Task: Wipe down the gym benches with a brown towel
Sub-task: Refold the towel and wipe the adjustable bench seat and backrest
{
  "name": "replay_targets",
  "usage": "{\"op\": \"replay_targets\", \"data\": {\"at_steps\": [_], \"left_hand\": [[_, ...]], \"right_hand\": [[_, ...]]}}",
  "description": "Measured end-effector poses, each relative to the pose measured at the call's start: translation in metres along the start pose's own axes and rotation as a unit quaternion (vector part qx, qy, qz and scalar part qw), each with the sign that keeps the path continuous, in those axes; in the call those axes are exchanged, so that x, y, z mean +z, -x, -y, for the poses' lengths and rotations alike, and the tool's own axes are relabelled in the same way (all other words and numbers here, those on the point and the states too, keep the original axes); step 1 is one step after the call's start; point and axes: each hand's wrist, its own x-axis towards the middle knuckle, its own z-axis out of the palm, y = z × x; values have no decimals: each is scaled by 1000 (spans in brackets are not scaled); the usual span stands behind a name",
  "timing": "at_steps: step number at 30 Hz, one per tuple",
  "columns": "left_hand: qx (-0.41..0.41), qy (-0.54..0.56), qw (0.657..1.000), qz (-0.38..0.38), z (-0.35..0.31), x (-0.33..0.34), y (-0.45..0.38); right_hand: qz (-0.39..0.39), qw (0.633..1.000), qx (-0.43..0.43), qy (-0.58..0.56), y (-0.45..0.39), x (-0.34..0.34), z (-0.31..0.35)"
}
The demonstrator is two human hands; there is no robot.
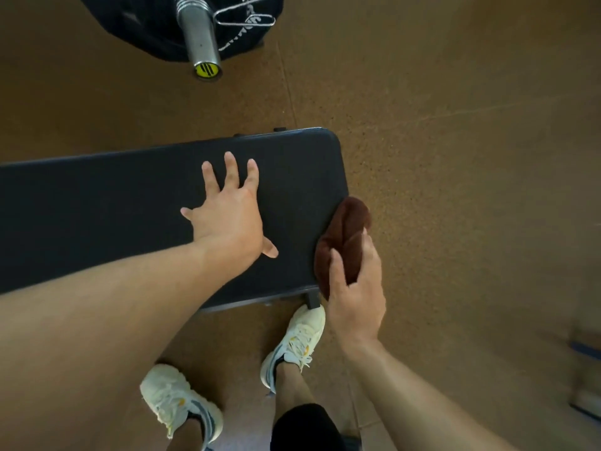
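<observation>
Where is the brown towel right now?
The brown towel is bunched in the right hand, against the right end of the bench.

Bench (97,216) cut off at left edge; blurred objects (585,369) at right edge.

1. A dark padded bench (97,203) runs from the left edge to a rounded end at centre
2. The left hand (227,209) lies flat on its pad, fingers spread
3. A bunched brown towel (341,236), gripped by the right hand (354,297), presses against the bench's end edge
4. The speckled brown floor (455,157) carries the bench and two pale sneakers (292,346)
</observation>
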Motion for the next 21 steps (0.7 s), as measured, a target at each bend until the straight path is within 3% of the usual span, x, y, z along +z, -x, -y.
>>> {"op": "replay_targets", "data": {"at_steps": [2,5,8,10,16,21], "left_hand": [[18,-6,1000,-8,8,2,4],[65,44,995,-56,29,8,20],[86,235,958,-141,72,26,44],[82,295,932,-195,102,37,54],[32,313,925,-213,120,41,55],[43,272,943,-186,83,20,42]], "right_hand": [[17,990,-108,92,33,15,-9],[94,924,-308,208,69,50,-2],[120,881,-385,248,72,73,21],[137,852,-431,263,57,77,40],[172,825,-460,279,-20,103,123],[144,846,-418,297,-95,97,163]]}}
